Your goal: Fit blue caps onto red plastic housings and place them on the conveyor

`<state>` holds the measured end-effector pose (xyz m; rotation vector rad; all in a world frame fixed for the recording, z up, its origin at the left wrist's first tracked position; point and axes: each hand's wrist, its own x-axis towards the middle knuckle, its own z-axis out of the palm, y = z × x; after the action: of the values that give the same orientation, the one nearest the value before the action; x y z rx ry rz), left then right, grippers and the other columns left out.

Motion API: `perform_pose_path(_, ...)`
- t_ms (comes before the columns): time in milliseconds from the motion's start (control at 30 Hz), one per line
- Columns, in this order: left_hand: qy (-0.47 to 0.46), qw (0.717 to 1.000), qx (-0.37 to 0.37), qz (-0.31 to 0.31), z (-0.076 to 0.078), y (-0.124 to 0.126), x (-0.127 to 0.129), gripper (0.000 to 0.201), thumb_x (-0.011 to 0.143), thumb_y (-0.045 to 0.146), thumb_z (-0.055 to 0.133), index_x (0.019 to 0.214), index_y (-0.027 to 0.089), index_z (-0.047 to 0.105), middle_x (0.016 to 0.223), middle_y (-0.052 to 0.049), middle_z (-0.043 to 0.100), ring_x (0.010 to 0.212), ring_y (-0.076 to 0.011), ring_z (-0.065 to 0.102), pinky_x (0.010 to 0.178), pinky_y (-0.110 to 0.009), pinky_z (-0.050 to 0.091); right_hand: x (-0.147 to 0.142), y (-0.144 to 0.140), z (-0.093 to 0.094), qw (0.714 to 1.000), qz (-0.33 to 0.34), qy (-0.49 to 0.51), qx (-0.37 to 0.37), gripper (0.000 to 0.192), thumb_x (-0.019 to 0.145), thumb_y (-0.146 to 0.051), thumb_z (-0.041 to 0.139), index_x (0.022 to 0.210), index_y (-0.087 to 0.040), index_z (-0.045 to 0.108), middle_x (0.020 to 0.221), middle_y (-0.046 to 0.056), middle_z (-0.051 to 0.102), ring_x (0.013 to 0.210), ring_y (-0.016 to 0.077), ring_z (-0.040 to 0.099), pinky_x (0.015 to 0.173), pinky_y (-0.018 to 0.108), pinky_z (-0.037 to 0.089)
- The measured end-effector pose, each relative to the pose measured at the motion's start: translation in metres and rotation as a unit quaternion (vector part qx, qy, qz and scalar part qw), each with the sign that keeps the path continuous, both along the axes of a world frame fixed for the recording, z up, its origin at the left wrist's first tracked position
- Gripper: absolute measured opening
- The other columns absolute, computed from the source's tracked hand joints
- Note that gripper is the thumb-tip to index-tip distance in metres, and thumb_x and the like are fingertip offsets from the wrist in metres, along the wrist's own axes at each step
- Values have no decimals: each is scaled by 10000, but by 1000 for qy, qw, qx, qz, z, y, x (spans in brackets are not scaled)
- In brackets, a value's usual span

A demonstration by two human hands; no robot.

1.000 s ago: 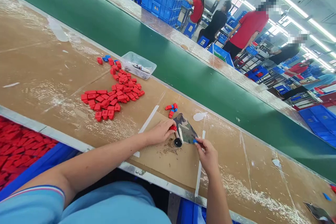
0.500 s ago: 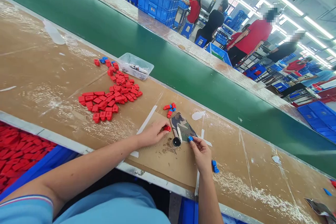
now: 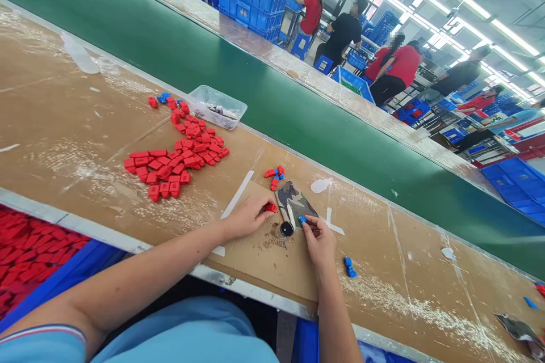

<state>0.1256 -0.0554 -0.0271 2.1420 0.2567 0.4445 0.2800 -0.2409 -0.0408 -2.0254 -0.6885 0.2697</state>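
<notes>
Between thumb and fingers my left hand [image 3: 249,216] pinches a small red plastic piece [image 3: 271,207]. My right hand [image 3: 320,240] is closed on a small blue plastic piece [image 3: 302,219], held over a camouflage cloth [image 3: 298,197]. In the gap between both hands stands a small jar with a black top [image 3: 286,229], and a white stick-like tool [image 3: 291,215] lies beside it on the cloth. Just beyond the cloth are several joined red-and-blue pieces [image 3: 275,177]. More blue pieces [image 3: 349,267] lie to the right of my right hand.
A heap of red pieces [image 3: 179,159] spreads over the brown bench at left. Behind it sits a clear plastic tray [image 3: 218,106] of small items. A green conveyor belt [image 3: 255,91] runs beyond the bench. At lower left, a blue crate [image 3: 100,255] holds many red pieces.
My right hand has moved left with the blue piece, closer to the jar and the red piece. My left hand stays nearly in place. In the background, a person in red bends forward.
</notes>
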Motion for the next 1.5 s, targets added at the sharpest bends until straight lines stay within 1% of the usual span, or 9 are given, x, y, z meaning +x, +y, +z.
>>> perform_pose_path(367, 13, 1000, 5, 8, -1, 0, 0, 68, 880, 204, 456, 906, 184, 514, 900, -42, 615, 853, -194, 556, 781, -327, 452, -2, -8, 5, 997, 1, -69, -19, 404, 784, -505, 568, 996, -179, 677, 905, 92, 693, 699, 170, 625, 676, 321, 524)
perform_pose_path(467, 20, 1000, 4, 12, -2, 1, 0, 96, 880, 208, 449, 930, 183, 528, 925, -51, 621, 881, -202, 565, 800, -340, 457, 2, -32, 18, 993, -33, -106, -40, 377, 798, -485, 547, 993, -191, 679, 943, 93, 694, 750, 185, 626, 729, 337, 507)
perform_pose_path(600, 21, 1000, -9, 11, -3, 2, 0, 113, 879, 229, 448, 926, 179, 538, 933, -61, 634, 876, -211, 576, 793, -352, 465, 11, -84, 32, 974, -108, -175, -99, 360, 783, -523, 561, 837, -193, 696, 843, 107, 703, 798, 249, 608, 773, 391, 447)
perform_pose_path(767, 13, 999, -37, 18, -1, 0, 2, 122, 865, 252, 457, 921, 177, 536, 931, -64, 638, 865, -211, 585, 788, -348, 470, 15, -119, 23, 942, -124, -242, -199, 412, 767, -589, 544, 813, -216, 716, 775, 96, 713, 728, 255, 593, 727, 381, 408)
perform_pose_path(1000, -17, 993, -111, 24, 20, -4, -12, 140, 856, 274, 472, 924, 175, 543, 924, -53, 638, 901, -194, 590, 837, -328, 490, 8, -109, 25, 957, -144, -203, -146, 379, 765, -526, 554, 858, -184, 689, 752, 80, 693, 670, 212, 594, 651, 336, 434)
perform_pose_path(1133, -18, 981, -190, 17, 27, -16, -35, 177, 840, 308, 532, 953, 173, 554, 927, -43, 639, 892, -179, 594, 859, -325, 498, -5, -99, 34, 989, -141, 3, 42, 405, 738, -494, 619, 993, -186, 677, 837, 58, 698, 666, 164, 598, 645, 305, 483)
perform_pose_path(1267, -18, 949, -314, -21, 19, -37, -51, 155, 836, 290, 554, 926, 165, 551, 894, -44, 632, 865, -164, 596, 823, -307, 503, -26, -78, 39, 970, -80, 174, 152, 309, 676, -446, 721, 872, -210, 686, 759, 30, 684, 639, 154, 615, 647, 307, 518)
perform_pose_path(1367, -15, 932, -363, -23, 9, -46, -54, 137, 806, 246, 593, 899, 153, 552, 874, -45, 630, 845, -154, 592, 820, -300, 489, -40, -61, 42, 967, -41, 199, 157, 320, 661, -430, 757, 890, -214, 697, 784, 41, 694, 665, 168, 636, 664, 327, 543)
perform_pose_path(1500, -16, 924, -380, -24, -2, -48, -54, 125, 799, 220, 612, 888, 153, 556, 861, -35, 632, 824, -144, 589, 799, -287, 486, -51, -47, 50, 980, 14, 169, 106, 336, 691, -436, 748, 936, -210, 705, 810, 58, 711, 674, 183, 657, 705, 355, 558)
